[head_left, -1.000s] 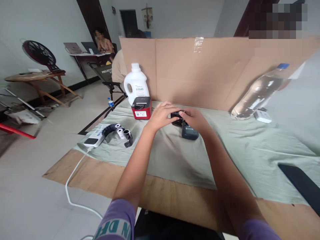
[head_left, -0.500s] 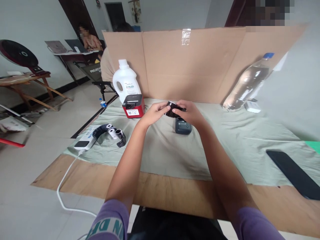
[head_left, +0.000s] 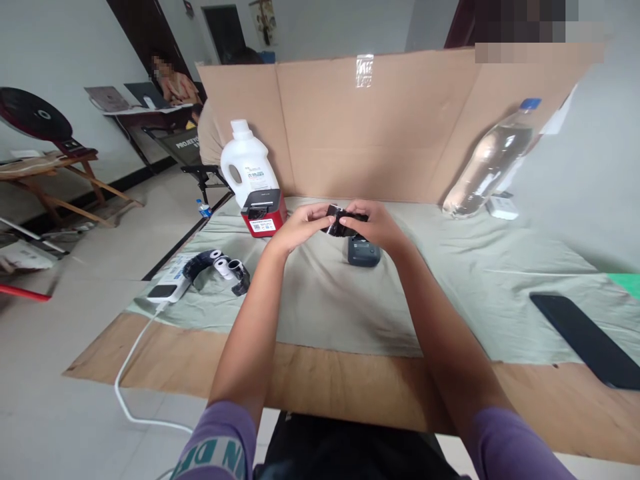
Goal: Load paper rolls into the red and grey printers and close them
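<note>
A small black shiny roll (head_left: 341, 223) is gripped between my left hand (head_left: 299, 227) and my right hand (head_left: 376, 224), a little above the table. Just below and behind my right hand lies a small dark grey printer (head_left: 363, 253) on the grey-green cloth (head_left: 480, 287). Both arms reach forward from purple sleeves.
A red and black label printer (head_left: 263, 212) and a white jug (head_left: 247, 163) stand at the back left. Paper rolls (head_left: 225, 267) and a white power strip (head_left: 167, 281) lie left. A water bottle (head_left: 487, 163) leans on the cardboard wall (head_left: 380, 133). A black phone (head_left: 585, 337) lies right. A person sits far left.
Both hands lifted the black roll off the small grey printer and hold it slightly higher. The camera view has shifted a little rightward.
</note>
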Action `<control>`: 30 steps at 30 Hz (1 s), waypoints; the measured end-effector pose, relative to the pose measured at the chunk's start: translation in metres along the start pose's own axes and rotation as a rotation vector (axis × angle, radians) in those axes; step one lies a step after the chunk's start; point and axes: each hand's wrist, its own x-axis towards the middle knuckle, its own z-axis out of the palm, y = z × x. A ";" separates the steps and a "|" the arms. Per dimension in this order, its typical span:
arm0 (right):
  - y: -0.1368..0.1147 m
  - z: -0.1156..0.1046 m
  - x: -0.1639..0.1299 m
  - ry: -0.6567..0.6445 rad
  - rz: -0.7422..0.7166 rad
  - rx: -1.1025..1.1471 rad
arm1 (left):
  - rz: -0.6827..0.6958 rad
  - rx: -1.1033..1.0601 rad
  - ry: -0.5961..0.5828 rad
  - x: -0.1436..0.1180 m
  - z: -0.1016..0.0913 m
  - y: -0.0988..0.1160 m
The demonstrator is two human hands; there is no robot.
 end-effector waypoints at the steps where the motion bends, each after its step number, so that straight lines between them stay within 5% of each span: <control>1: 0.000 0.000 0.000 0.008 -0.002 0.005 | -0.002 0.008 -0.026 0.000 0.001 0.000; 7: 0.006 0.002 0.000 0.052 -0.011 0.010 | -0.027 0.041 -0.112 -0.003 0.008 0.005; 16: 0.008 0.002 -0.001 -0.007 0.016 0.097 | -0.123 -0.073 0.016 -0.001 0.000 -0.002; 23: 0.012 0.004 -0.001 -0.005 0.010 0.101 | -0.102 -0.103 -0.060 -0.001 0.004 -0.002; 30: 0.018 0.009 0.001 -0.006 -0.028 0.057 | -0.145 -0.115 0.032 -0.002 0.009 -0.004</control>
